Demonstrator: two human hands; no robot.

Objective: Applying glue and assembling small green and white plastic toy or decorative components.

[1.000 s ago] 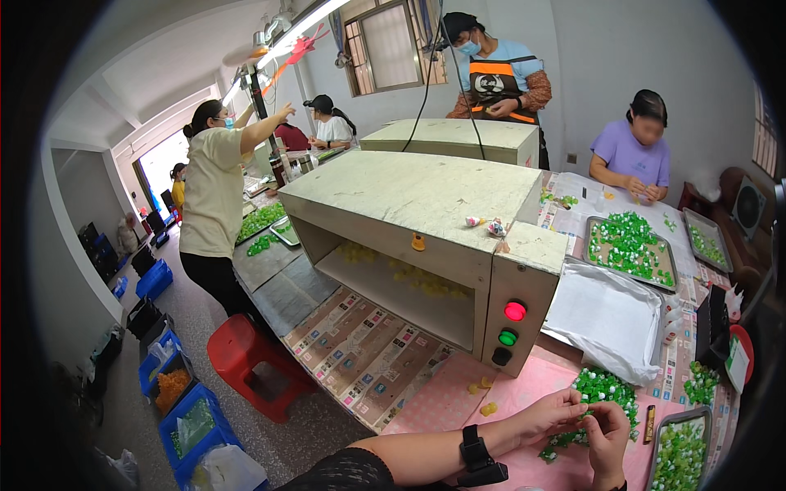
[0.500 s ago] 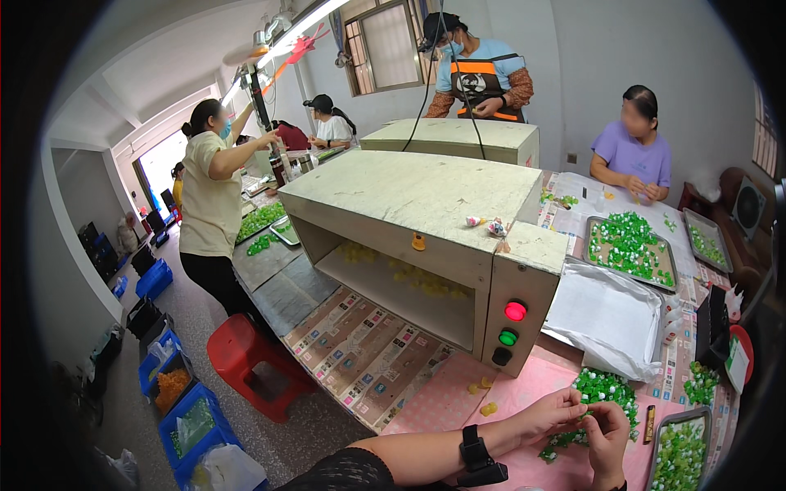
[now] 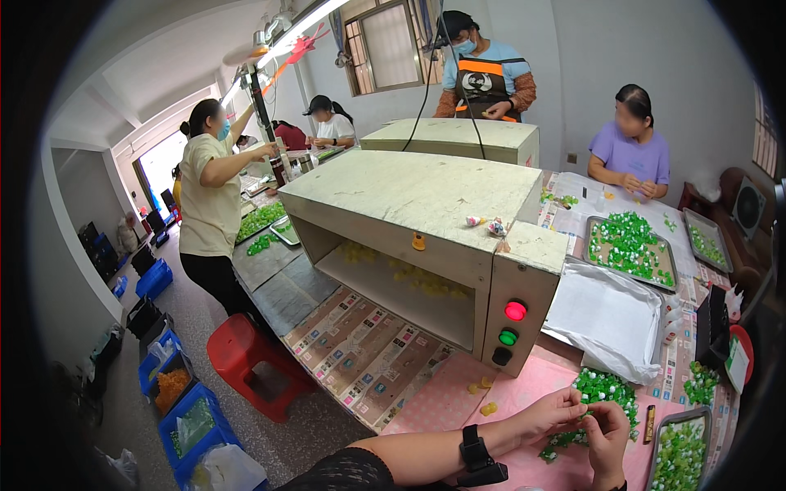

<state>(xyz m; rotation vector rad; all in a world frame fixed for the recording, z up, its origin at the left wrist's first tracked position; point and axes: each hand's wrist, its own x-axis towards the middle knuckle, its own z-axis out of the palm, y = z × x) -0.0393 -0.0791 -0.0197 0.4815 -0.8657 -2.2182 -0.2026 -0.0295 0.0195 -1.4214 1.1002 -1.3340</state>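
Observation:
My left hand (image 3: pixel 553 412) and my right hand (image 3: pixel 607 431) meet fingertip to fingertip over the pink table sheet. Between them is a pinched small green piece, mostly covered by the fingers, and its exact kind cannot be made out. Right behind and under the hands lies a heap of small green and white pieces (image 3: pixel 612 390). Several small yellow pieces (image 3: pixel 489 408) rest on the sheet to the left of my wrist. A tray of paler green pieces (image 3: pixel 681 452) is at the right of my right hand.
A pale metal box machine (image 3: pixel 409 192) with lit red and green buttons stands ahead, yellow pieces inside its slot. Behind my hands is a paper-lined tray (image 3: pixel 606 315). A red stool (image 3: pixel 254 364) is at the left. Several co-workers stand or sit around the tables.
My hands stay in nearly the same place and pinch. Across the machine, the person in the apron has shifted slightly right, and the person in purple has moved their hands a little.

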